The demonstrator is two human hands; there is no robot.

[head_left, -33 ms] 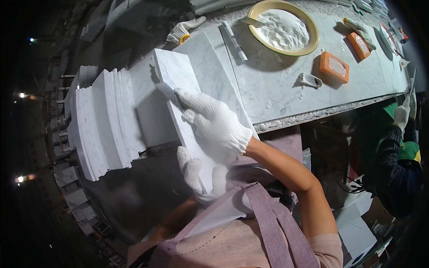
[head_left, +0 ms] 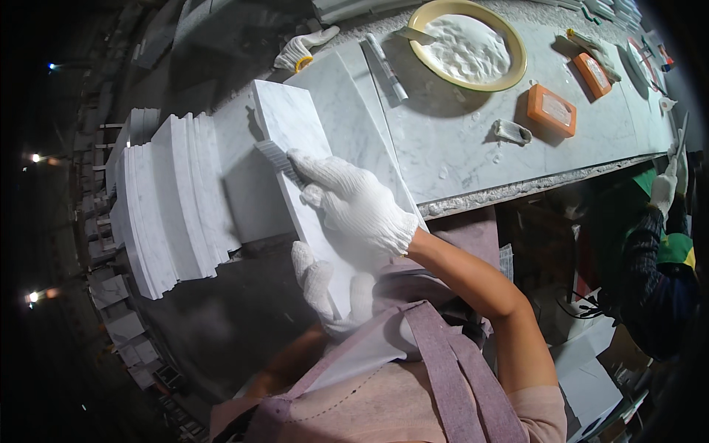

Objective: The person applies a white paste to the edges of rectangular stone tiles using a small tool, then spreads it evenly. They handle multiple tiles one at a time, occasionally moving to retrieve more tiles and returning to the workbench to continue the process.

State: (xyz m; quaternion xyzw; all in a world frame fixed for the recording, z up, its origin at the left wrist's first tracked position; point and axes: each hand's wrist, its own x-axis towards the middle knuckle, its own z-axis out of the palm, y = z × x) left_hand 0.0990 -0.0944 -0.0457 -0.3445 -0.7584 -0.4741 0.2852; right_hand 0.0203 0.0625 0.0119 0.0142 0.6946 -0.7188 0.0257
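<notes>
A long white marble slab [head_left: 292, 111] with grey veins is tilted in front of me, its far end over the stone pieces on the bench. In a white knit glove, my left hand [head_left: 319, 284] is closed around the slab's near end. My right hand [head_left: 354, 196], gloved the same way, lies across the slab. Its fingers grip a small grey ribbed strip [head_left: 273, 153] against the slab's left edge. What the strip is made of cannot be made out. Part of it is hidden under the fingers.
Stacked marble pieces [head_left: 173, 199] stand at left. On the bench [head_left: 436, 166] are a yellow-rimmed bowl [head_left: 521, 63] of white powder with a scraper [head_left: 413, 34], a marker [head_left: 385, 66], orange blocks [head_left: 552, 111] and a spare glove [head_left: 304, 49]. A co-worker's gloved hand [head_left: 665, 190] is at right.
The ribbed strip and my right fingers have shifted slightly down along the slab's left edge. My left hand keeps its hold on the near end.
</notes>
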